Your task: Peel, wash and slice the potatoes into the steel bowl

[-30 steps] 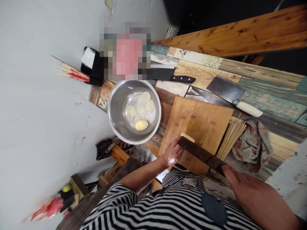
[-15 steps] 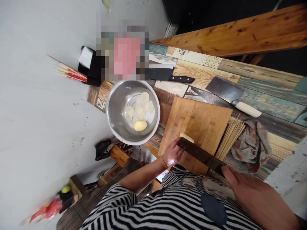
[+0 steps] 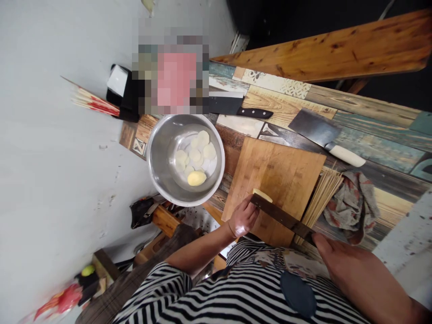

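Observation:
My left hand (image 3: pixel 243 218) is closed on a pale peeled potato (image 3: pixel 263 195) near the front of the wooden cutting board (image 3: pixel 270 162). Only the potato's far edge shows; the knife blade and my fingers cover the rest. My right hand (image 3: pixel 361 274) grips a knife (image 3: pixel 282 218) at its near end, the handle hidden in the fist. The dark blade reaches leftward across the board to the potato, close by my left fingertips. Left of the board stands a steel basin (image 3: pixel 158 175) holding several thin round potato slices (image 3: pixel 195 155) and a whole peeled potato (image 3: pixel 197 178).
A black-handled knife (image 3: pixel 229 104) and a pale-handled cleaver (image 3: pixel 317 126) lie beyond the board. Bamboo skewers (image 3: pixel 320 195) and a crumpled cloth (image 3: pixel 354 207) are at its right. Red-tipped skewers (image 3: pixel 97 102) stick out of a black holder (image 3: pixel 130 99) by the wall.
The whole view has shifted very slightly. Both hands, the knife and the potato keep nearly the same places on the board.

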Tool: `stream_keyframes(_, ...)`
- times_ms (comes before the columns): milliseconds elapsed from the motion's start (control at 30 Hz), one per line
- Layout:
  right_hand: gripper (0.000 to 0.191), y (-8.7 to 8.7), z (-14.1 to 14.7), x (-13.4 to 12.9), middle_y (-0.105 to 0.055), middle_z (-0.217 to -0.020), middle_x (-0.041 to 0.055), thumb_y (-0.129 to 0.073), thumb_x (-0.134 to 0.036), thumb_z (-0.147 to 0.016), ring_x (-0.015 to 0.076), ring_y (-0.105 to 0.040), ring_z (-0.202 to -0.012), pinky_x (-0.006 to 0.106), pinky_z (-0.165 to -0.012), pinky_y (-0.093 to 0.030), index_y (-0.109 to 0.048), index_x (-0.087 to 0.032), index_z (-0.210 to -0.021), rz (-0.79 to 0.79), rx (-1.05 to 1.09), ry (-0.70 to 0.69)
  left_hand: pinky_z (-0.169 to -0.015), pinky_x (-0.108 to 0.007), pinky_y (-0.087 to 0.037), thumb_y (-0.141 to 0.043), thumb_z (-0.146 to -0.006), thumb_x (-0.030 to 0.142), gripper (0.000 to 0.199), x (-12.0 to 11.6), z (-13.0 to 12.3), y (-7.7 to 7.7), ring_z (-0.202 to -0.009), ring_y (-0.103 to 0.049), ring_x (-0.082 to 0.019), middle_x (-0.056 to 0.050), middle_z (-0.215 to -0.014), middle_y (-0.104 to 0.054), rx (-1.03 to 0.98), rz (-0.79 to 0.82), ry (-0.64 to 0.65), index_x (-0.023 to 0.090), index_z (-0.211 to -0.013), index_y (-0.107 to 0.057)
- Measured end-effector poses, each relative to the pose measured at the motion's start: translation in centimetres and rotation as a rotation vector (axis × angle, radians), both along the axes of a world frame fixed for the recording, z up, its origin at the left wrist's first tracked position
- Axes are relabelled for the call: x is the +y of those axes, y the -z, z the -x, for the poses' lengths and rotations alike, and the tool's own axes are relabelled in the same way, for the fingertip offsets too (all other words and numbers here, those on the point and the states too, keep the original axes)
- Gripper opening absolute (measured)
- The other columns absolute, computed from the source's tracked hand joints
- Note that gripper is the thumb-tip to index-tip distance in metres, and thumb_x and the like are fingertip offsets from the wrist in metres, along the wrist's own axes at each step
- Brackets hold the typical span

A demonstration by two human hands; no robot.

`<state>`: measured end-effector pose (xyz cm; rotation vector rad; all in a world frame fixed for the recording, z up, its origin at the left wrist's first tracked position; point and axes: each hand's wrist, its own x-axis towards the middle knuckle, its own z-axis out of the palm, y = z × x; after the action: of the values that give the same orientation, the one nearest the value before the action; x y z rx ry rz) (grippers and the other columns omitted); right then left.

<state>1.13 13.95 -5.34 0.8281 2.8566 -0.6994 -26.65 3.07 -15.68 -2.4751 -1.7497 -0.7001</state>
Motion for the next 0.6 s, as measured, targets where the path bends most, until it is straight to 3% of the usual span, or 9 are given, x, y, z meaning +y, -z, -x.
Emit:
stream_keyframes(100,0.036,0.0,0.2,0.5,-0.061,-0.061,-0.0054,-0.046,0.009,-0.068,0.0153,-0.062,-0.046,0.029,-0.044,-0.042,-0.055,-0.023,-0.082,-0.008,0.072,-0.063,-0.087,-0.037,-0.064,-0.044,-0.104,0.01,0.027,0.0,0.1,0.0,-0.08,-0.065,-0.017,-0.011,-0.092,-0.069,-0.032,0.007,0.007,0.01,-0.087,-0.066)
stream_keyframes(367,0.037,-0.2,1.8,1.6,-0.055,-0.052,-0.0056,-0.041,0.011,-0.065,0.0139,-0.057,-0.04,0.029,-0.042,-0.038,-0.053,-0.023,-0.073,-0.094,0.117,-0.035,-0.082,-0.044,-0.066,-0.049,-0.102,0.01,0.02,-0.4,0.3,0.6,-0.094,-0.071,-0.023,-0.017,-0.1,-0.072,-0.084,0.064,0.03,0.007,-0.097,-0.068)
stream_keyframes(600,0.035,1.3,1.1,0.9,-0.055,-0.051,-0.0055,-0.045,0.009,-0.064,0.016,-0.056,-0.038,0.03,-0.041,-0.036,-0.056,-0.022,-0.075,-0.053,0.09,-0.055,-0.085,-0.044,-0.067,-0.049,-0.102,0.009,0.022,-0.2,0.4,0.5,-0.107,-0.07,-0.026,-0.019,-0.104,-0.073,-0.102,0.022,0.035,0.004,-0.1,-0.071)
